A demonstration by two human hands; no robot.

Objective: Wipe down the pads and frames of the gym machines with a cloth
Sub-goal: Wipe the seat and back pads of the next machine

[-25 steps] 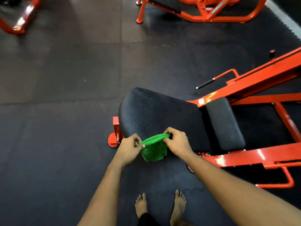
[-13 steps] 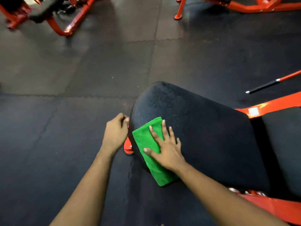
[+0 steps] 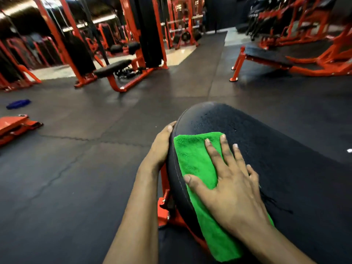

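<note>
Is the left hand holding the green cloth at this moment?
No, the left hand grips the edge of the black pad, while the right hand presses the green cloth flat.

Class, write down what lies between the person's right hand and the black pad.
The green cloth lies spread between the right hand and the black pad, shown in the head view.

cloth point(image 3: 198, 168): was bunched between both hands, now spread flat on the pad point(image 3: 276, 149).
right hand point(image 3: 228, 189): flattened, pressing on cloth.
left hand point(image 3: 162, 147): let go, now holds pad edge at 9 o'clock.
</note>
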